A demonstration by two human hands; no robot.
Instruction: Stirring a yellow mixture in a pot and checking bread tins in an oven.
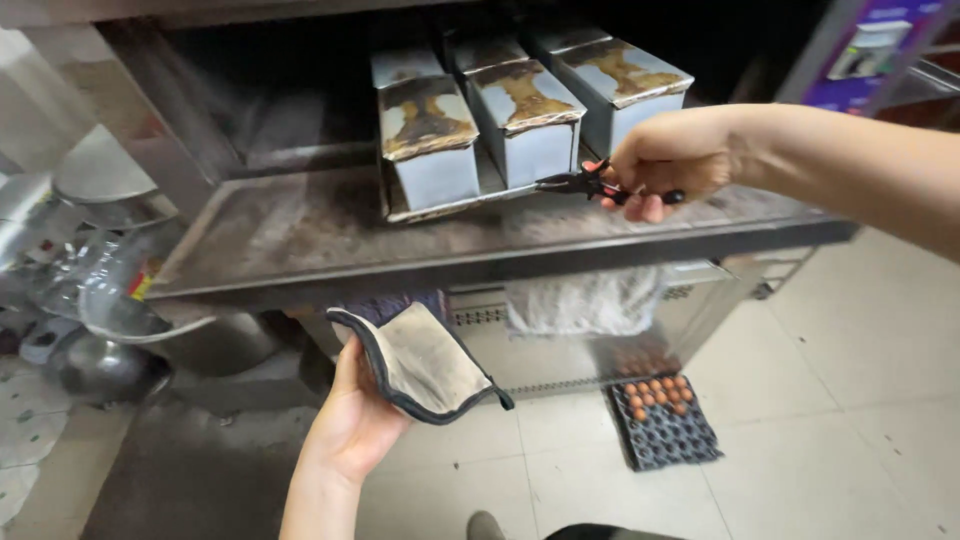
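**Pliers on the tray edge, pad held below the oven door**

Head view. The right hand (668, 163) is closed around the red-and-black handles of a pair of pliers (585, 183), whose dark jaws bite the front rim of a shallow metal tray (440, 209). The pliers' long axis runs nearly level, from the hand leftward to the tray edge, so the tray lies to the left of and just beyond the grip. On the tray stand lidded loaf tins (527, 122), rectangular, grey sheet metal, their lids stained brown in baked-on streaks; further tins sit behind them in the dark oven chamber. The tray rests at the inner edge of the lowered oven door (300, 235), a flat, scuffed and scorched steel surface.

The left hand (352, 420) is lower and nearer the viewer, beneath the door's front lip, well apart from the tray. It pinches a square oven pad (425, 360), beige quilted cloth with dark binding, soiled and drooping to the right. The right hand is clearly the nearer to the tray.

Below, an egg tray (662, 420) lies on the tiled floor; steel bowls (95, 300) stack at the left
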